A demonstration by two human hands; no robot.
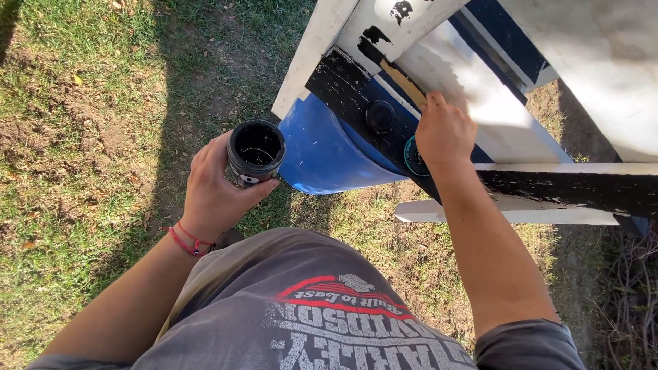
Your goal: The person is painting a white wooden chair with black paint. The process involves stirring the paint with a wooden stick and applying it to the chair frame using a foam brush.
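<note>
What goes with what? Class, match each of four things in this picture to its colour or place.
Things:
1. barrel
2. paint jar
3. wristband
4. right hand

Matches:
a. red
b. blue
c. on the painted boards
d. held in the left hand

Pairs: 1-b, 2-d, 3-a, 4-c

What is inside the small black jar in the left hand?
The jar, open with no lid, is held by the left hand. Its inside looks black and glossy, like dark paint coating the walls. How full it is cannot be seen, because the depth is in shadow.
</note>
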